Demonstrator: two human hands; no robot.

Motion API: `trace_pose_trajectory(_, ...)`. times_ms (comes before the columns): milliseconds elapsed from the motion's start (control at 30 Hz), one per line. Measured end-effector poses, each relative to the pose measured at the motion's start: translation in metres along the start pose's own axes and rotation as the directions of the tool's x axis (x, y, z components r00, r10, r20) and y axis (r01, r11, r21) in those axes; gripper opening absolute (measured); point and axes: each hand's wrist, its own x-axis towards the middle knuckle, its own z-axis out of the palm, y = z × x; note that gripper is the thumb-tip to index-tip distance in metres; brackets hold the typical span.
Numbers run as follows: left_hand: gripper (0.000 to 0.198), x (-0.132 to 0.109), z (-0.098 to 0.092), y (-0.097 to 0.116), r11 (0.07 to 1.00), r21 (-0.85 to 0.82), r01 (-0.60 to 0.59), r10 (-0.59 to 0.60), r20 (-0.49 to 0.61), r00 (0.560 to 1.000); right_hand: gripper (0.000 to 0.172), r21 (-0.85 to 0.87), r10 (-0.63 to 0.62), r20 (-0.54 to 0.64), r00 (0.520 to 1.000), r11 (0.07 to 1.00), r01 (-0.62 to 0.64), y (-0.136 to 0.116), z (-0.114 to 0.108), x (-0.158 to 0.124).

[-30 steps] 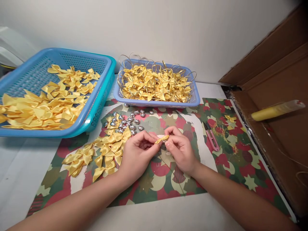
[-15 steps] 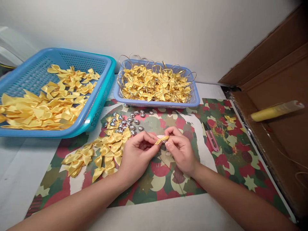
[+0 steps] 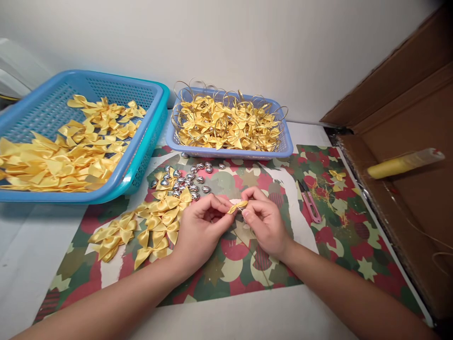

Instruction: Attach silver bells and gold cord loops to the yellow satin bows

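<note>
Between my two hands is a small yellow satin bow (image 3: 237, 207), seen edge-on. My left hand (image 3: 205, 226) pinches it between thumb and fingers from the left. From the right, my right hand (image 3: 266, 222) has thumb and forefinger closed on a thin, pin-like piece whose shaft meets the bow; its details are too small to make out. Loose yellow bows (image 3: 161, 222) lie to the left of my left hand. Just behind them sit several shiny silver beads (image 3: 189, 176). The patterned sheet (image 3: 237, 274) lies under both hands.
A large blue basket (image 3: 116, 189) of yellow bows stands at the left. Behind the beads is a smaller basket (image 3: 226, 152) with bows and gold wire loops. Pink snips (image 3: 311, 208) and thread scraps (image 3: 327, 193) lie right, beside a cardboard box (image 3: 399, 236) and a yellow tube (image 3: 396, 166).
Both hands hold nearly the same place and grip. The whole view has shifted very slightly to the left.
</note>
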Motion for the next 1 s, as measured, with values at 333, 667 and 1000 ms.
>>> trace_pose_trajectory(333,0.016,-0.004,-0.003,-0.001,0.972,0.207,-0.112,0.114,0.004,0.993,0.031,-0.025,0.034,0.017,0.999,0.999,-0.033,0.001,0.002,0.000)
trace_pose_trajectory(667,0.017,-0.005,-0.003,-0.001,0.946,0.281,-0.163,0.169,0.004,0.986,0.028,-0.120,-0.001,-0.053,0.999,0.993,-0.005,-0.002,0.010,-0.006)
trace_pose_trajectory(1000,0.016,-0.008,-0.003,0.002,0.930,0.314,-0.189,0.190,0.027,0.981,0.026,-0.151,-0.031,-0.057,0.998,0.988,0.022,-0.004,0.010,-0.009)
